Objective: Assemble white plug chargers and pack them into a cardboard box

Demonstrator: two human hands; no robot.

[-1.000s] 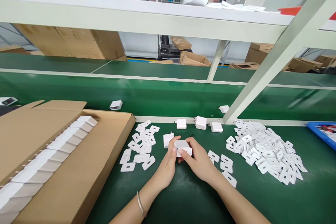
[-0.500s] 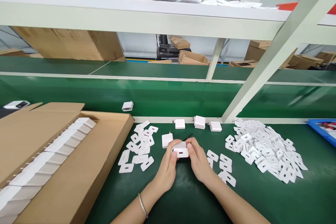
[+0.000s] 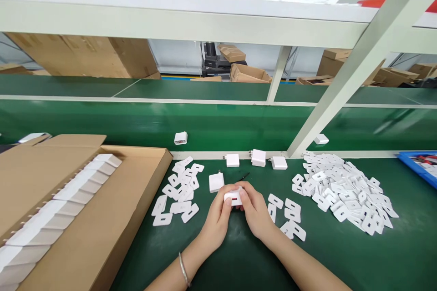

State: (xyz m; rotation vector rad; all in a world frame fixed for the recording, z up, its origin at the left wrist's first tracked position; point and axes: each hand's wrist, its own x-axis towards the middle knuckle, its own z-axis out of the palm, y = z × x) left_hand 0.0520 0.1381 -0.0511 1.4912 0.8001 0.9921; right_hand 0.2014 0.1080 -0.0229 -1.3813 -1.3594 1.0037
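Between both hands sits a white charger [image 3: 233,198] with a reddish port slot facing me. My left hand [image 3: 217,213] grips its left side, the thumb near the front face. My right hand [image 3: 256,213] closes on the right side, with its thumb at the end of the face. Fingers hide the charger's back and underside. Just beyond the left hand lies another white charger [image 3: 216,183], prongs pointing away. Small white slotted plates [image 3: 180,208] are scattered to the left, and a few more plates [image 3: 292,215] lie beside my right wrist.
A cardboard box [image 3: 136,218] with a row of white pieces stands left. Several chargers [image 3: 258,158] line the back ledge; another charger [image 3: 180,138] sits on the green belt [image 3: 218,122]. At right are a heap of white plates [image 3: 344,191], a slanted post [image 3: 327,100] and a blue tray [image 3: 418,170].
My right thumb has moved in onto the front of the held charger. The charger on the belt has shifted right, and another shows behind the post. My view has shifted slightly.
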